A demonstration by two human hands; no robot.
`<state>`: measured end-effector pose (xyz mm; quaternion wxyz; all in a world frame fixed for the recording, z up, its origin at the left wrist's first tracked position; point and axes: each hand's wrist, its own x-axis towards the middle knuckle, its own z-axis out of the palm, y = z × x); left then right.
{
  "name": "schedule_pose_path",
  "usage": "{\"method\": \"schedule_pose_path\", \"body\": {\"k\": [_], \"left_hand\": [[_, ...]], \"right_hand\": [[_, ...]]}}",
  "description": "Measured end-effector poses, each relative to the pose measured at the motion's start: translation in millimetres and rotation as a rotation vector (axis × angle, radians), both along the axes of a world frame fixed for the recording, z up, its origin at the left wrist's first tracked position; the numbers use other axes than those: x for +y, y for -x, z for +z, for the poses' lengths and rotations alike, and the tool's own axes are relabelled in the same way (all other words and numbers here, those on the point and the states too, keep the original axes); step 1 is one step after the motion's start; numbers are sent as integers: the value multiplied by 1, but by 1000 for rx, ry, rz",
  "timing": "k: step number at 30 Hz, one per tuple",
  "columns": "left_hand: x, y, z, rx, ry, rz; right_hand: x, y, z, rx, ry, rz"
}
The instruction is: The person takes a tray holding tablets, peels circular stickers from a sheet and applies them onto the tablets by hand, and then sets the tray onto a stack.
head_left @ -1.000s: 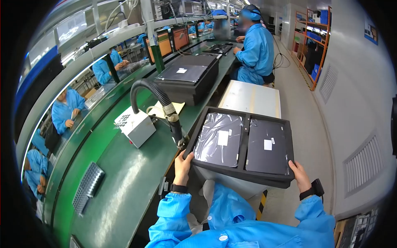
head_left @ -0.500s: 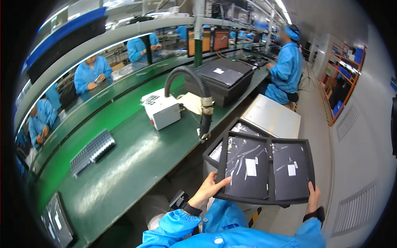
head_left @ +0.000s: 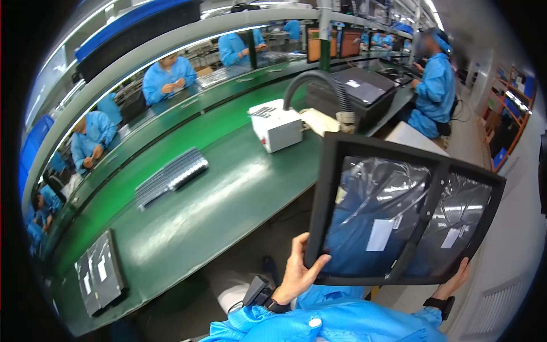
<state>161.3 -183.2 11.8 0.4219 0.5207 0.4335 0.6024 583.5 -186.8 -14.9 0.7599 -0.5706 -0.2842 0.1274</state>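
Observation:
My left hand [head_left: 299,271] grips the lower left corner of a black foam tray [head_left: 329,171], thumb on the rim. Under the lower right corner, my right hand [head_left: 454,280] holds the same tray, its fingers partly hidden. The tray is tilted up in front of me. Its two compartments hold a larger dark panel [head_left: 359,214] on the left and a narrower dark panel [head_left: 456,202] on the right, both in shiny clear film with white labels.
A green workbench [head_left: 222,199] carries a film-wrapped keyboard-like piece [head_left: 172,176], a flat dark wrapped piece [head_left: 101,273], a white box [head_left: 276,126] beside a black hose [head_left: 319,77], and stacked black trays [head_left: 353,114]. A seated co-worker [head_left: 436,85] is beyond; others sit across.
Both hands have raised the tray and tipped its far edge up, away from another tray seen beneath it earlier. My view has turned left, so the bench items appear farther right.

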Motion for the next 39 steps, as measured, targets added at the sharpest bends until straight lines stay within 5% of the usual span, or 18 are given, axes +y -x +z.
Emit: {"method": "schedule_pose_path", "body": {"k": [4,6,8,14,19,22,24,28,34,39], "left_hand": [[-57,68,1,62,21,318],[-94,94,7,-19,82,448],[-128,114,9,-112,124,612],[-195,172,20,27,163,793],[-190,213,13,-35,298,753],[-177,226,20,51,264,778],[-177,228,41,418,630,865],[-190,242,64,1141,638,907],[-153,233,128,1093,210,774],[-116,236,128,1173,52,439]], "right_hand": [[35,61,12,-35,-143,431],[59,106,14,-179,-180,360],[57,174,60,-321,-118,595],[105,289,67,-270,61,1311],[149,346,31,-342,218,1524],[165,344,41,-1157,111,1292],[171,356,68,-1113,-49,1245],[196,392,109,-1209,-149,1150],[311,481,112,-1396,-412,479],[355,502,92,-1452,-121,453]]}}
